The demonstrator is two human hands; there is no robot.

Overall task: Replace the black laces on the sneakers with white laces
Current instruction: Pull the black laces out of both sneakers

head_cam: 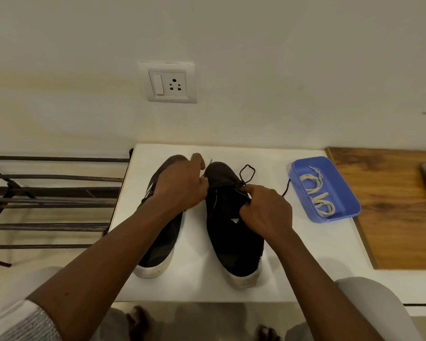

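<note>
Right hand [265,210] pinches the black lace [244,183] on the right shoe [231,237]. Left hand [181,185] is curled at its toe end; grip contents unclear.

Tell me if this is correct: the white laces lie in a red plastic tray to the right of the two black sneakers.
No: the head view shows the plastic tray holding the white laces is blue, not red; it does sit right of the black sneakers.
</note>
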